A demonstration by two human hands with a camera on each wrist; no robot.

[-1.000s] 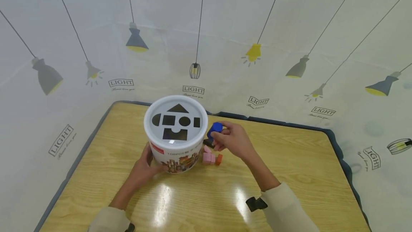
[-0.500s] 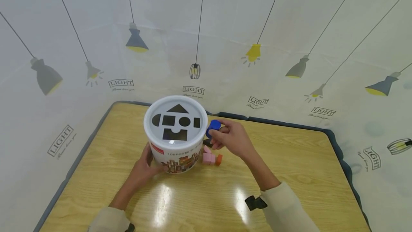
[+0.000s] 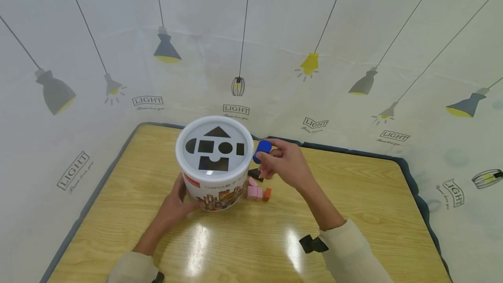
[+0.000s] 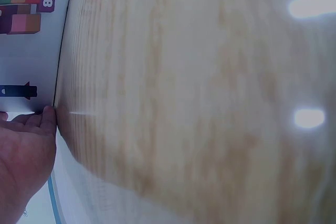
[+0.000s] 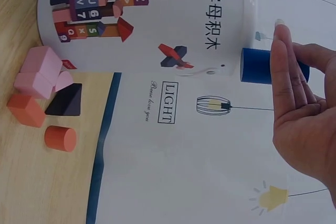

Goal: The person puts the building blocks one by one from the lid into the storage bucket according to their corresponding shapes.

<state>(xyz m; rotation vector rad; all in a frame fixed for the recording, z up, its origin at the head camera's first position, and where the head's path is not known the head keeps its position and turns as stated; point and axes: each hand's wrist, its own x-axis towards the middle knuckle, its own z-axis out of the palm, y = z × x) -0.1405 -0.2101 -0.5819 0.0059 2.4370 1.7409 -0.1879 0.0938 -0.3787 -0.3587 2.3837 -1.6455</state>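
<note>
A white round block bucket point(image 3: 216, 191) stands on the table, its lid point(image 3: 212, 174) cut with triangle, square, round, half-round, rectangular and arch-shaped holes. My left hand point(image 3: 177, 204) holds the bucket low on its left side, thumb toward the front; in the left wrist view its fingers point(image 4: 48, 119) lie along the bucket's lower wall. With thumb and fingers, my right hand point(image 3: 288, 163) pinches a blue cylinder block point(image 3: 264, 146) just right of the lid's rim. The right wrist view shows the blue cylinder sticking out past the fingers, raised to lid height.
Right of the bucket's base lie pink blocks point(image 5: 39, 69), an orange-red block point(image 5: 25, 110), an orange-red cylinder point(image 5: 60, 138) and a black triangular block point(image 5: 67, 100). The wooden table point(image 3: 251, 248) has a dark edging. A lamp-printed cloth point(image 3: 275, 56) rises behind it.
My right hand and the blue cylinder have risen slightly beside the lid, after a small shift toward the bucket. More of the black triangular block shows. My left hand and the bucket stay in place.
</note>
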